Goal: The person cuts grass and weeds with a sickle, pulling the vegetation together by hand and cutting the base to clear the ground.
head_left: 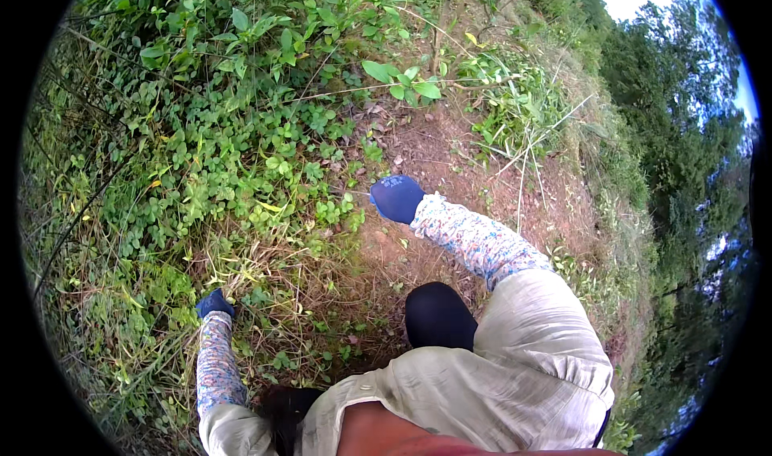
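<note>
My right hand (396, 199), in a dark blue glove, is closed in a fist over the bare reddish soil (438, 146). A thin pale strip, perhaps a blade or a stem, sticks out from its left side; the rest of whatever is in the fist is hidden. Lower down on the left, my left hand (215, 304), gloved in the same blue, reaches into the weeds beside a tuft of dry grass (241, 273). Its fingers are hidden, so a grip cannot be made out. Low green leafy plants (217, 166) grow thickly ahead of both hands.
A leafy twig (410, 84) reaches across the far side of the soil patch. Cut-looking long grass (523, 118) lies at the far right, with trees (683, 110) beyond the slope. My dark-covered knee or boot (440, 315) is just below my right hand.
</note>
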{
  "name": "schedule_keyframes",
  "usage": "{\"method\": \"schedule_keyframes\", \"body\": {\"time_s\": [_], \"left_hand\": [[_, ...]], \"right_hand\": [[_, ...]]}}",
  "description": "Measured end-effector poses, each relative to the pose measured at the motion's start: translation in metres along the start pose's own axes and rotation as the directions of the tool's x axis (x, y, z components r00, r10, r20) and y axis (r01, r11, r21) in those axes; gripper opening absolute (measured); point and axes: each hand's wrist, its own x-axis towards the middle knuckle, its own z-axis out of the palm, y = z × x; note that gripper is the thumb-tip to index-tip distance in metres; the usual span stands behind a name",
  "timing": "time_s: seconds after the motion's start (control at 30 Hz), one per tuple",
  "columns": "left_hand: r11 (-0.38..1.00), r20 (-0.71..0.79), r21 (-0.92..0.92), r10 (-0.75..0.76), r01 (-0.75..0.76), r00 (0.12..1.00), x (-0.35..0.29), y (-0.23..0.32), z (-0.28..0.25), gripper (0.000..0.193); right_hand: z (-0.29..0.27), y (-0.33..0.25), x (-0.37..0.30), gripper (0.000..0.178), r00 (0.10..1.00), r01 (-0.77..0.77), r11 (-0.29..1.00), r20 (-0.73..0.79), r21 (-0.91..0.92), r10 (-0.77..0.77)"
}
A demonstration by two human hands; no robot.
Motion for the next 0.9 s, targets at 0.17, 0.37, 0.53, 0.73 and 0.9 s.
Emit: {"method": "schedule_keyframes", "body": {"time_s": [0.17,0.37,0.53,0.73,0.9], "left_hand": [[0.998,0.048,0.03,-0.05,0.049,0.998,-0.011,0.014,-0.011,0.054],[0.997,0.077,-0.047,-0.056,0.06,0.995,-0.027,0.013,-0.03,0.043],[0.999,0.039,-0.04,-0.014,0.016,0.999,-0.038,0.019,-0.025,0.047],[0.995,0.052,-0.02,-0.098,0.099,0.994,-0.017,-0.005,-0.019,0.047],[0.988,-0.203,0.152,0.001,0.03,0.979,-0.06,0.025,-0.053,0.021]], "right_hand": [[-0.009,-0.027,0.027,0.018,0.948,-0.109,0.989,0.288,-0.104,0.135],[-0.018,-0.019,0.015,0.023,0.893,-0.206,0.976,0.393,-0.078,0.22],[0.009,0.021,-0.003,0.028,0.923,-0.297,0.953,0.276,0.063,0.27],[0.005,0.055,0.02,0.03,0.893,-0.428,0.761,0.1,0.488,0.439],[0.027,0.069,0.082,0.022,0.611,-0.445,-0.188,0.45,0.876,0.652]]}}
